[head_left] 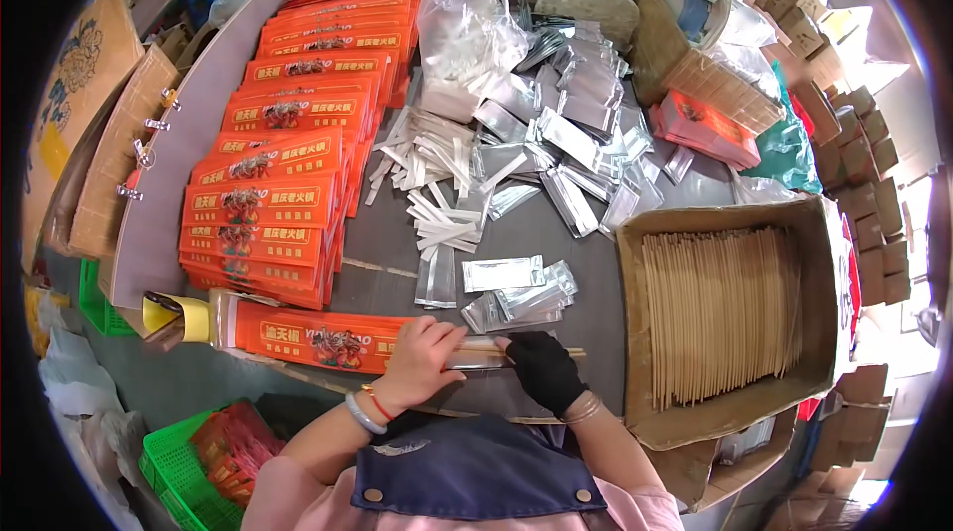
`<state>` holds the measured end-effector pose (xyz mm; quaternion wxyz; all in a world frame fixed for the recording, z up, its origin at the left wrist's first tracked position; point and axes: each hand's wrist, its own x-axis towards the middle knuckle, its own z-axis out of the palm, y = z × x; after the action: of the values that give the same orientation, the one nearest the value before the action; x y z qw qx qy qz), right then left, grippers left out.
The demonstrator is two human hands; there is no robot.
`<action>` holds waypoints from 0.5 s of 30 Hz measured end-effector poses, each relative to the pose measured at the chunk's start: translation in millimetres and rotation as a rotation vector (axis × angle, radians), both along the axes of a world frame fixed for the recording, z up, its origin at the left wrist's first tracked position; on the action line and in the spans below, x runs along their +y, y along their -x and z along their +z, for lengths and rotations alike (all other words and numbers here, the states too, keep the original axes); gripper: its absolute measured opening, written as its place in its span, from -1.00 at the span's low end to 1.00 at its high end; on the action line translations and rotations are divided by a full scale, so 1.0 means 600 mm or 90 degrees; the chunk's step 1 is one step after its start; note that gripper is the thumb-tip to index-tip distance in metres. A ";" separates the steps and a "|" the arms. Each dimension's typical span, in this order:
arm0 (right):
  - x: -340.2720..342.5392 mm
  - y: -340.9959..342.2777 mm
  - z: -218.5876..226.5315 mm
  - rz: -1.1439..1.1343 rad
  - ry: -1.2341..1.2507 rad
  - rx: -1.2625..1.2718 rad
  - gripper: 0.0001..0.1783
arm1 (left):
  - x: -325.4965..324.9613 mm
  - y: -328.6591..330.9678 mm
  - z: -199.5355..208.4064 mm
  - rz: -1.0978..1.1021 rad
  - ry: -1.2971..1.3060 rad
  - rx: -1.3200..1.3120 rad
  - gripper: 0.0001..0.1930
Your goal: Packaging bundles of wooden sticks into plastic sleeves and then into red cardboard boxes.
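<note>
A stack of long red printed sleeves [298, 337] lies along the near edge of the table. My left hand [425, 362], bare, with a bangle and a red cord at the wrist, presses its curled fingers on the right end of the top sleeve. My right hand [544, 370] wears a black glove with bare fingertips. It grips a pair of wooden chopsticks [576, 352], whose ends stick out to its right. Between my hands a clear and silvery strip [476, 357] lies along the chopsticks; its far end by the sleeve is hidden by my left fingers.
Overlapping red sleeves [263, 203] fill the table's left side. Ahead lie silvery flat packets [521, 288], white paper-wrapped sticks [437, 149] and a clear plastic bag [467, 45]. A cardboard box [630, 313] of chopsticks stands at right, a green basket [164, 466] at lower left.
</note>
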<state>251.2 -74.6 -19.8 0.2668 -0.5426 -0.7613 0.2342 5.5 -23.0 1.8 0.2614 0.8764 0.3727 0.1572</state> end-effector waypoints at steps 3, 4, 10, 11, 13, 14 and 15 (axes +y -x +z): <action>0.002 -0.046 0.034 -0.130 0.023 -0.140 -0.76 | 0.012 0.007 0.027 0.062 -0.072 0.041 -0.21; -0.008 -0.069 0.036 -0.178 0.069 -0.104 -0.80 | 0.012 0.013 0.021 0.063 -0.067 0.040 -0.20; 0.004 0.113 0.006 -0.098 0.161 0.370 -0.52 | 0.018 -0.013 -0.016 0.018 -0.028 -0.018 -0.19; 0.010 0.122 0.032 -0.083 0.207 0.465 -0.46 | 0.029 -0.017 -0.002 0.011 -0.020 -0.022 -0.22; 0.006 0.066 0.040 -0.107 0.021 0.053 -0.36 | 0.037 -0.006 0.023 0.009 0.027 -0.074 -0.26; 0.009 0.052 0.072 -0.060 -0.022 -0.129 -0.23 | 0.036 0.004 0.024 -0.071 -0.006 -0.031 -0.38; 0.004 0.050 0.072 -0.055 -0.021 -0.125 -0.23 | 0.032 0.010 0.024 -0.150 -0.039 0.012 -0.49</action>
<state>221.1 -72.0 23.5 0.2096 -0.5906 -0.7635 0.1556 -0.7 -3.6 16.4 0.2474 0.9233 0.2644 0.1281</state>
